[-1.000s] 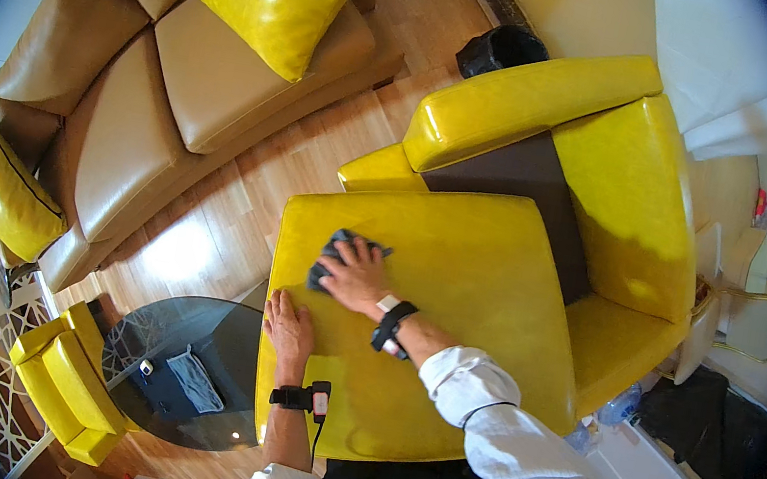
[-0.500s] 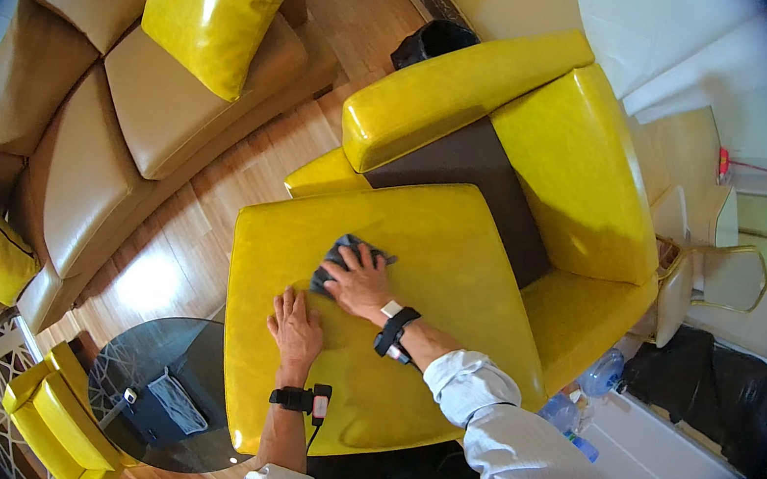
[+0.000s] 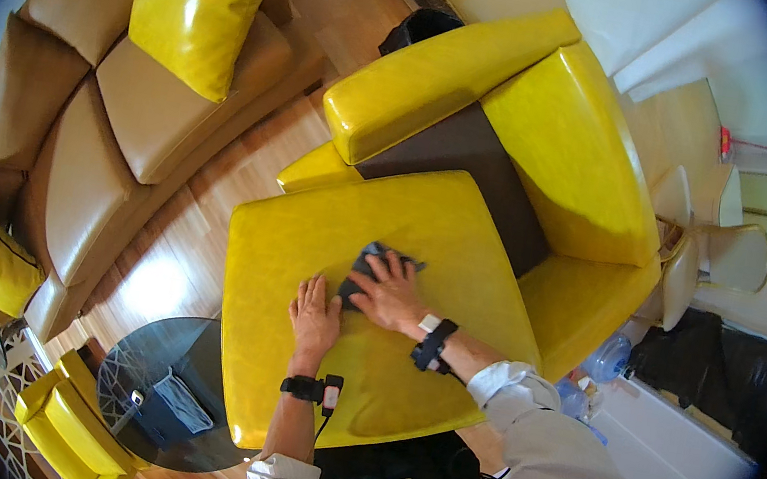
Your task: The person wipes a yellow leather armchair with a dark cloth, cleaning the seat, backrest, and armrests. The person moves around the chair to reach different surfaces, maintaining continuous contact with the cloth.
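Observation:
A yellow leather seat cushion [image 3: 442, 377] lies across the front of an armchair, with its broad face up. My right hand [image 3: 392, 295] presses a dark grey cloth [image 3: 370, 262] flat against it near the middle, fingers spread over the cloth. Part of the cloth is hidden beneath the palm. Just to the left, my left hand [image 3: 316, 319] rests on the cushion with its fingers stretched out, holding nothing. Both wrists wear black straps with small devices.
The yellow armchair [image 3: 574, 159] stands behind, its brown seat base [image 3: 475, 159] exposed. A curved tan sofa [image 3: 84, 185] with yellow pillows fills the left. A round dark glass table [image 3: 177, 357] bears a folded cloth [image 3: 183, 403]. Clear plastic bottles [image 3: 609, 357] stand at the right.
My right hand and the cloth under it have slid to the right across the cushion. My left hand has shifted slightly right and away from me. The view has shifted a little.

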The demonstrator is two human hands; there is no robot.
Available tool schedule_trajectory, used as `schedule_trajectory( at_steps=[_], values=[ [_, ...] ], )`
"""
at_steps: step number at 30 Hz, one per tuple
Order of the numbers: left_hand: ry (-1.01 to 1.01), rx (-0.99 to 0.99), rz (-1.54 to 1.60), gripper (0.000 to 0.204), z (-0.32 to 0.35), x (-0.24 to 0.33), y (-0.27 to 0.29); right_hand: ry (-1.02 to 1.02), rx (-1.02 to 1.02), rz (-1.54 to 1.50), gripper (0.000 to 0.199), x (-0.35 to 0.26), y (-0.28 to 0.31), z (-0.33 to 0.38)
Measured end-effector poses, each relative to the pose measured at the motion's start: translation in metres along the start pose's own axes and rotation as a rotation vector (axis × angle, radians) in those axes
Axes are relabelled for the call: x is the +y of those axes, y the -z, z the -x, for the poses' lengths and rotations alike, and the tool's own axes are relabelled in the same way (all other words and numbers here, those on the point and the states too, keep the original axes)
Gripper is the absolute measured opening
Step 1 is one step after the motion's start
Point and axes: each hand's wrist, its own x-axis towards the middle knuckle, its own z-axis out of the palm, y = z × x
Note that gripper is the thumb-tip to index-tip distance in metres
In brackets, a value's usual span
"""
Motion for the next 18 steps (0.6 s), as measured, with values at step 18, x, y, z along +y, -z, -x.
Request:
schedule_trajectory(
  at_steps=[18],
  values=[
    [-0.119, -0.19, -0.1, 0.075, 0.019, 0.072, -0.024, -0.558, -0.148, -0.092, 0.069, 0.15, 0.082, 0.07]
  ],
)
